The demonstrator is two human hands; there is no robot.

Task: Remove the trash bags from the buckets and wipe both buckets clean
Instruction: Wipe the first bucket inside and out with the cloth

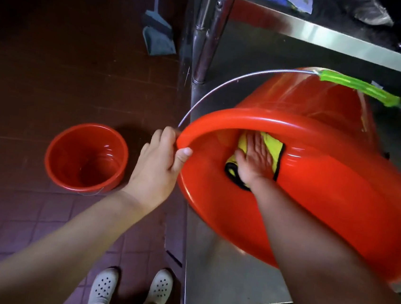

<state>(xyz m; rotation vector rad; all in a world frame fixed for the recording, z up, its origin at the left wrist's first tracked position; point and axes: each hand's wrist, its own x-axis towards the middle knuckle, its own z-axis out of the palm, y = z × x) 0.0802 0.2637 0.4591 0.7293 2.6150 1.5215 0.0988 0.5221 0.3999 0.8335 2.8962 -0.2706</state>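
- Left hand (159,169) fingers grip tilted bucket (315,178) rim at tabletop (219,272) edge.
- Right hand (255,160) fingers flat, pressing cloth (273,144) inside.
- Risk: a hard wipe could slide the bucket off the edge.

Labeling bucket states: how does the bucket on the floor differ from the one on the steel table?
The floor bucket stands upright and untouched; the table bucket lies tipped on its side. The left hand grips the table bucket's rim, and the right hand presses a yellow cloth inside it. The floor bucket looks smaller. Both are red, without bags.
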